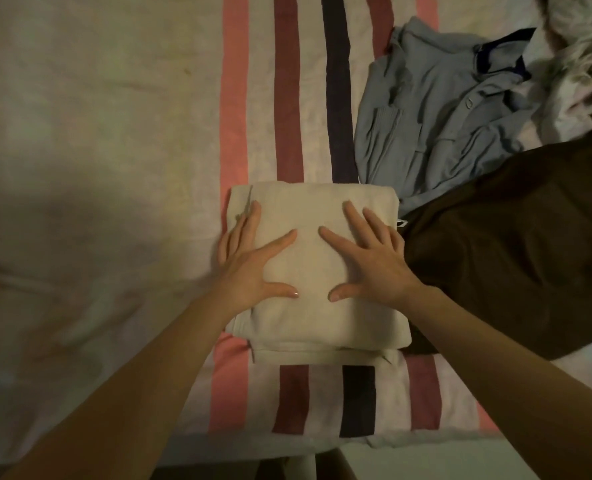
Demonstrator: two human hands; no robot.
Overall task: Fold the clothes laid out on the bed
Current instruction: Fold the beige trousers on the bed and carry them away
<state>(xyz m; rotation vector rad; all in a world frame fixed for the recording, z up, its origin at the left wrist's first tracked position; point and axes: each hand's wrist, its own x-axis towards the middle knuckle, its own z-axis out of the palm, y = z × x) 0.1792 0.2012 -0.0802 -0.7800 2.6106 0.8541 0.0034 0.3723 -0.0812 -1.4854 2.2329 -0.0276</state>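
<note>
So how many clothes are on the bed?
4 that I can see: a folded cream one under both hands, a blue shirt, a dark brown one, and a crumpled pale one, partly cut off. More may be hidden.

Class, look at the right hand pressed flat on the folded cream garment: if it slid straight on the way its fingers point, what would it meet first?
Probably the light blue shirt, past the cream garment's far edge; the right hand points up-left, so it might just miss.

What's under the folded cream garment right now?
The folded cream garment lies on the striped sheet, both hands pressing it flat. Whether anything else lies beneath is hidden.
</note>
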